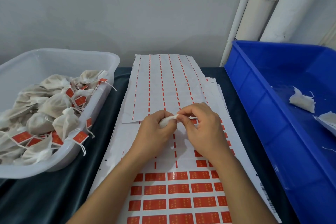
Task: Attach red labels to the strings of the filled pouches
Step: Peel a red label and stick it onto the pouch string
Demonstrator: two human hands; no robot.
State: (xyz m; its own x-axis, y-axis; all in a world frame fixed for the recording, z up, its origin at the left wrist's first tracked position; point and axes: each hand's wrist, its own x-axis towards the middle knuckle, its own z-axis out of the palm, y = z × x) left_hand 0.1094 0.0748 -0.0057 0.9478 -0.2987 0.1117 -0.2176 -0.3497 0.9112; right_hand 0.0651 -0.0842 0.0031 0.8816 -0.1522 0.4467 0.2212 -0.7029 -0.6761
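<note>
My left hand (156, 131) grips a small white filled pouch (166, 121) above the label sheet (178, 191). My right hand (200, 125) pinches the pouch's neck end right beside the left hand; the string is hidden by my fingers. The sheet lies in front of me with rows of red rectangular labels (177, 175) in its near half. A spent backing sheet (163, 85), with only thin red strips left, lies over its far end.
A clear plastic tub (76, 149) on the left holds several pouches with red labels on their strings. A blue crate (254, 107) on the right holds a few unlabelled white pouches (301, 101). White rolls stand against the wall at the back right. The table has a dark cloth.
</note>
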